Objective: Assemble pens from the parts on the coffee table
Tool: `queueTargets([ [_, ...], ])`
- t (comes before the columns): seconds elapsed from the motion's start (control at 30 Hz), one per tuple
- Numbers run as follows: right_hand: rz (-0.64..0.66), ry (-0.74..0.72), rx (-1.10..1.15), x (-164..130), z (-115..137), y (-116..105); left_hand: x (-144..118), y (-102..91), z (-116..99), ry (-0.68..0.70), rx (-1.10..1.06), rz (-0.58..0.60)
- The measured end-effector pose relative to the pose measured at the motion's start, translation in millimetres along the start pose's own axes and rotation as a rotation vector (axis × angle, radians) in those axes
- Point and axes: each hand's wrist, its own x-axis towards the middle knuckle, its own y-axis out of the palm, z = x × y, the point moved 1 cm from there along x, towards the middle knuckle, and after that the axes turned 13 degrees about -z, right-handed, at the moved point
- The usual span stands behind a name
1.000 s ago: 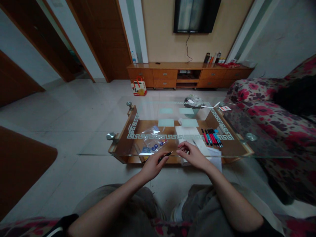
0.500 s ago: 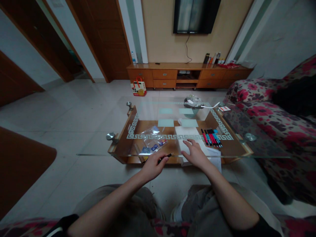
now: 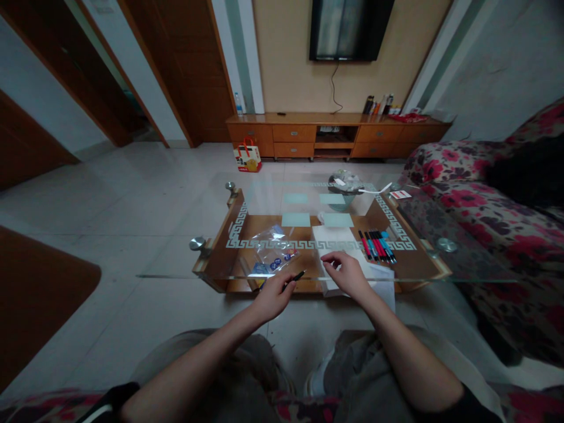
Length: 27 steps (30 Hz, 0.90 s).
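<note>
My left hand [image 3: 275, 295] is closed around a slim black pen [image 3: 299, 275], whose tip points up and to the right. Just right of it, my right hand [image 3: 346, 275] hovers over the table's near edge. Its fingers are bent, with a gap between thumb and forefinger, and I see nothing in them. A row of black, red and blue pens [image 3: 378, 245] lies to the right of that hand. Beneath the right hand is a white box-like block [image 3: 328, 235], partly covered by it. A clear plastic packet [image 3: 275, 249] with blue markings lies beyond my left hand.
The glass-topped coffee table [image 3: 264, 202] has metal knobs at its corners. White paper [image 3: 385, 285] shows at its near right edge. Toward the back stands a basket [image 3: 343, 200] with a plastic bag. A flowered sofa [image 3: 493, 235] borders the right; a carrier bag [image 3: 247, 157] stands on the floor.
The fingers of my right hand have gone from spread to bent, with thumb and forefinger closer together. The pen in my left hand has shifted slightly; the other things lie as before.
</note>
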Motion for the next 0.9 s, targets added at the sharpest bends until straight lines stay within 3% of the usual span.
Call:
queueTargets([
  [0.13, 0.066, 0.103, 0.171, -2, 4, 5, -1, 1.1, 0, 0.027, -0.012, 0.007],
  [0.27, 0.129, 0.113, 0.267, -2, 7, 7, -2, 0.1, -3, 0.052, -0.020, 0.001],
  [0.5, 0.198, 0.163, 0.339, -3, 15, 6, -2, -1.0, -6, 0.077, -0.042, -0.029],
  [0.73, 0.224, 0.093, 0.333, -4, 24, 2, -2, -1.7, -9, 0.085, -0.059, -0.049],
  [0.9, 0.225, 0.125, 0.336, -7, 22, 4, -2, -2.9, -10, 0.092, -0.048, -0.038],
])
